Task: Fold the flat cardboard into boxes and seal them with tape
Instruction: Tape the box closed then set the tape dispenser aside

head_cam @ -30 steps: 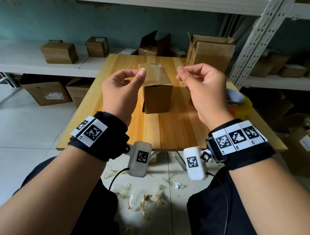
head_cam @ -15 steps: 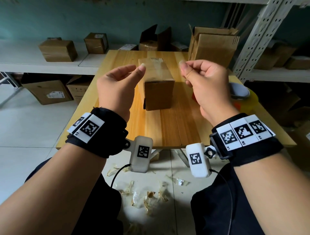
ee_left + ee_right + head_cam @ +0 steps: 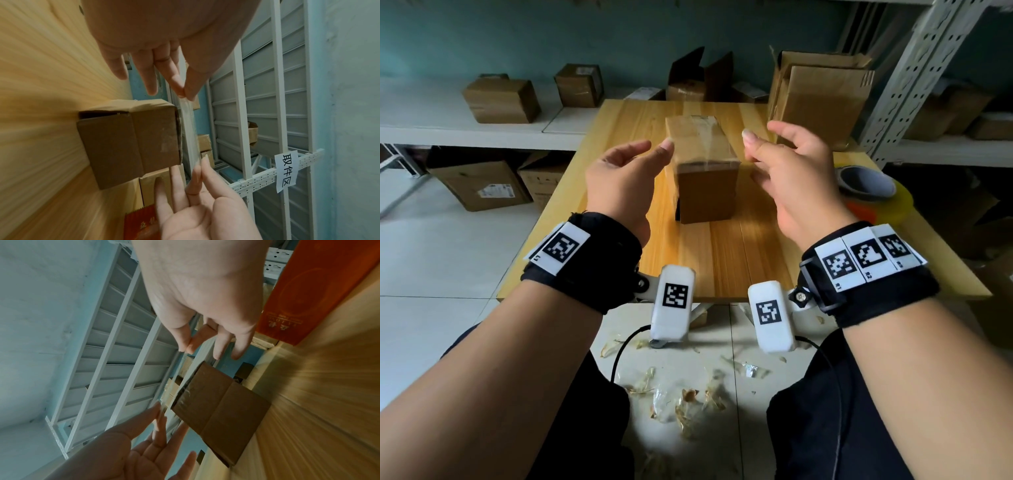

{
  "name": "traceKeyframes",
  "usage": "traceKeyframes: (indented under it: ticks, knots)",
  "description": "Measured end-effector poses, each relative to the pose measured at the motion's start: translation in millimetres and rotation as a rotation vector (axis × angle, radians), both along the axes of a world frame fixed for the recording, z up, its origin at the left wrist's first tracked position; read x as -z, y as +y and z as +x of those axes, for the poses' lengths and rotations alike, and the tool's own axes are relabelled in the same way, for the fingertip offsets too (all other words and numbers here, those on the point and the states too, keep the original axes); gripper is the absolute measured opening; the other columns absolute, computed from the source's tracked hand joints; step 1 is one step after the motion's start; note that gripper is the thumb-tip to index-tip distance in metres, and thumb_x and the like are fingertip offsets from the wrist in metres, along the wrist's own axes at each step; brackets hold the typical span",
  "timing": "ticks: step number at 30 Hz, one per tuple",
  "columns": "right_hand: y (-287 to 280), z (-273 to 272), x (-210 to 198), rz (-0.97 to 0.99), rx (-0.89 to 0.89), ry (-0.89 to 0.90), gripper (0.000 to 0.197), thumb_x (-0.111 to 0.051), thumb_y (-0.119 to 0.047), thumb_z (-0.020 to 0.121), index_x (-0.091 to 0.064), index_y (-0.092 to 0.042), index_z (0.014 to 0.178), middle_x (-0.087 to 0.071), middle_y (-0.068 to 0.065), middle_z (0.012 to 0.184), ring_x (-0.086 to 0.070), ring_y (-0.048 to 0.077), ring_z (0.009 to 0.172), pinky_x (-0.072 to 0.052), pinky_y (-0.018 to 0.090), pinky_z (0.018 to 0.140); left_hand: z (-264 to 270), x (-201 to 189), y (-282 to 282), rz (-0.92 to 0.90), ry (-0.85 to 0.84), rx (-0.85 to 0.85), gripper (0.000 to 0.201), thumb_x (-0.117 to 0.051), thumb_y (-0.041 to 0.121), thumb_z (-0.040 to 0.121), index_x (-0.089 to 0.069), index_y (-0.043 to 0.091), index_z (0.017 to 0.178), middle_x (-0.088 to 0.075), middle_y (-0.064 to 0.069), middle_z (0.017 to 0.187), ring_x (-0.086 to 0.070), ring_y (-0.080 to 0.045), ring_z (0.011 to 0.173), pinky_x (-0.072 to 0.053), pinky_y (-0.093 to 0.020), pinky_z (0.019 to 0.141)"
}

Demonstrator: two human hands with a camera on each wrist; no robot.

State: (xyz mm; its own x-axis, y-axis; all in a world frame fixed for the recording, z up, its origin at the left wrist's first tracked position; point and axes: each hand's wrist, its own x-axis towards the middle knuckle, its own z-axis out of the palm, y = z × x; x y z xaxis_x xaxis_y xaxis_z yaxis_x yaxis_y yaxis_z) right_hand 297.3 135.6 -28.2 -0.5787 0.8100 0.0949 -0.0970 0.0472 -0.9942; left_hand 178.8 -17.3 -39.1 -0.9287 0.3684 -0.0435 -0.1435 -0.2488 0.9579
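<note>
Both hands pinch one clear tape strip (image 3: 190, 134) stretched above the closed cardboard box (image 3: 705, 171) standing mid-worktop (image 3: 722, 260): left hand (image 3: 619, 181), right hand (image 3: 794, 178). A white label (image 3: 286, 170) on the shelf rail reads 取件区.

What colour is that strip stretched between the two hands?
Clear, see-through tape, faintly whitish; it shows best from the left wrist view.

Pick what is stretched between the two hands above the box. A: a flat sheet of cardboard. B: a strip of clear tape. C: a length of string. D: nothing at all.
B: in the left wrist view, a strip of clear tape runs from the left hand to the right hand, each pinching one end, beside the box.
</note>
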Motion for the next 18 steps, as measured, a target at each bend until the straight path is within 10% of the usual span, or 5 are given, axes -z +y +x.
traceKeyframes:
  ticks: [5, 18]
  knots:
    - [2.4, -5.2, 4.9, -0.128, -0.017, 0.064, 0.053, -0.083, -0.020, 0.091, -0.060, -0.017, 0.138, -0.080, 0.006, 0.104, -0.075, 0.019, 0.111, -0.058, 0.049, 0.102, -3.1, 5.0, 3.5, -0.017, -0.016, -0.012, 0.048, -0.090, 0.030, 0.082, -0.069, 0.012, 0.122, -0.080, 0.000, 0.106, -0.075, -0.010, 0.103, -0.045, -0.022, 0.082]
    - [11.0, -10.2, 12.3, -0.118, -0.016, 0.078, 0.044, -0.082, -0.018, 0.091, -0.062, -0.019, 0.130, -0.079, 0.007, 0.098, -0.077, 0.019, 0.105, -0.057, 0.048, 0.105, -2.6, 6.5, 9.9, -0.015, -0.036, -0.018, 0.035, -0.088, 0.028, 0.085, -0.067, 0.015, 0.109, -0.080, -0.006, 0.108, -0.074, -0.007, 0.088, -0.042, -0.024, 0.080]
